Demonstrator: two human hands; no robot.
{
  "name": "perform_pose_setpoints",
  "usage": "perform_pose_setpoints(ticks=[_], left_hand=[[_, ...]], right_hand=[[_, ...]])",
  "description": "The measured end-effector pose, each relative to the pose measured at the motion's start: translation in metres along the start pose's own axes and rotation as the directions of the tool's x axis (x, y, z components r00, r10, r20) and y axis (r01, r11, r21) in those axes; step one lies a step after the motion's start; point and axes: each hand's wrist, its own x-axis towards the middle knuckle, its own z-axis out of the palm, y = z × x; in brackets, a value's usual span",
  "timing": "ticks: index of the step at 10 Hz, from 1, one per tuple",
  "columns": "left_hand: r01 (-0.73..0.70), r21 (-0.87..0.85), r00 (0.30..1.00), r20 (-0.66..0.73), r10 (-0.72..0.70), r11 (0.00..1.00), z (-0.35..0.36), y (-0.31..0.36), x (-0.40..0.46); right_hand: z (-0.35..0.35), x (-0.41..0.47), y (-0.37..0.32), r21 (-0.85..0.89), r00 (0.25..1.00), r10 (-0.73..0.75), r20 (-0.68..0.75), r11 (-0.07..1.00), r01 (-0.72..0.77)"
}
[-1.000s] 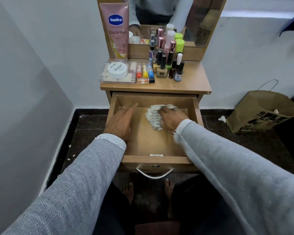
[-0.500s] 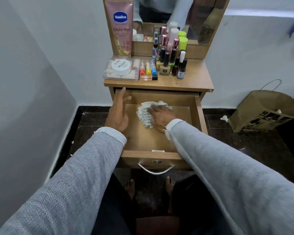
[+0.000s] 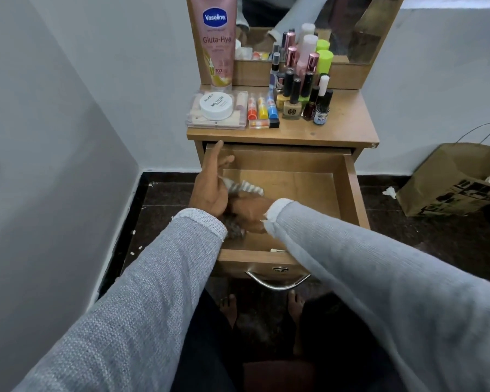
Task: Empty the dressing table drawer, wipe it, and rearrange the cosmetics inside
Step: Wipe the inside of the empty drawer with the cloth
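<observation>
The wooden drawer (image 3: 351, 190) of the dressing table is pulled out, with nothing but the cloth on its bare bottom. My right hand (image 3: 249, 211) holds a white ribbed cloth (image 3: 246, 188) against the drawer bottom at the left side. My left hand (image 3: 211, 188) stands at the drawer's left wall with straight fingers pointing to the back, partly covering the right hand and the cloth. The cosmetics are on the table top: a pink Vaseline tube (image 3: 215, 43), a white jar (image 3: 216, 105) on a clear palette, small coloured tubes (image 3: 262, 108) and several nail polish bottles (image 3: 303, 89).
A mirror (image 3: 351, 26) rises behind the cosmetics. The drawer's metal handle (image 3: 277, 282) sticks out toward my bare feet. A brown paper bag (image 3: 450, 179) stands on the dark floor at the right. A white wall closes in on the left.
My right hand has swept the cloth from the drawer's back middle to its left side, close to me. My left hand stayed at the left wall.
</observation>
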Motion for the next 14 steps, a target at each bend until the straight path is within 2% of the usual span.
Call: perform_pose_setpoints(ticks=[1, 2, 3, 4, 5, 6, 7, 8, 9, 10, 11, 12, 14], left_hand=[[0.013, -0.058, 0.999, 0.038, -0.011, 0.998, 0.005, -0.015, 0.003], [-0.033, 0.023, 0.999, 0.006, 0.033, 0.999, 0.004, -0.012, 0.0], [-0.033, 0.048, 0.999, -0.007, 0.033, 0.998, 0.002, -0.002, 0.001], [-0.012, 0.016, 0.999, 0.045, 0.012, 1.0, 0.001, -0.003, 0.002], [-0.003, -0.002, 0.985, 0.174, 0.003, 1.0, 0.003, -0.003, -0.001], [0.046, -0.018, 0.955, 0.294, -0.039, 0.999, 0.016, -0.021, 0.009], [-0.006, 0.168, 0.968, 0.249, -0.037, 0.986, 0.047, -0.09, 0.03], [-0.027, 0.228, 0.966, 0.257, -0.034, 0.973, 0.036, -0.065, 0.021], [0.016, 0.248, 0.932, 0.348, -0.104, 0.969, 0.011, -0.006, -0.004], [-0.046, 0.33, 0.952, 0.301, -0.059, 0.943, 0.008, -0.005, -0.009], [-0.085, 0.34, 0.952, 0.306, -0.024, 0.937, 0.009, -0.006, -0.007], [-0.125, 0.375, 0.947, 0.32, -0.001, 0.919, 0.009, -0.003, -0.01], [-0.214, 0.452, 0.935, 0.351, 0.048, 0.866, 0.007, 0.006, -0.014]], right_hand=[[0.012, -0.019, -0.006, 0.017, 0.959, -0.263, 0.105, 0.965, 0.263], [0.013, -0.016, -0.005, 0.002, 0.945, -0.29, 0.15, 0.956, 0.293], [0.005, -0.007, -0.006, -0.052, 0.959, -0.222, 0.173, 0.971, 0.235], [-0.015, -0.003, 0.011, -0.215, 0.992, -0.105, 0.067, 0.97, 0.117], [-0.037, -0.006, 0.041, -0.261, 0.998, 0.042, 0.044, 0.965, -0.029], [-0.039, -0.016, 0.061, -0.257, 0.992, 0.115, 0.043, 0.961, -0.1], [-0.032, -0.038, 0.076, -0.25, 0.979, 0.199, -0.046, 0.947, -0.204], [-0.029, -0.06, 0.094, -0.246, 0.94, 0.33, -0.081, 0.908, -0.34], [-0.03, -0.076, 0.103, -0.245, 0.904, 0.425, -0.048, 0.872, -0.423], [-0.029, -0.083, 0.097, -0.308, 0.891, 0.454, -0.026, 0.844, -0.439], [-0.019, -0.091, 0.087, -0.289, 0.89, 0.454, 0.035, 0.857, -0.426], [-0.006, -0.105, 0.084, -0.336, 0.915, 0.396, 0.075, 0.874, -0.351], [-0.004, -0.12, 0.072, -0.262, 0.946, 0.323, -0.031, 0.911, -0.319]])
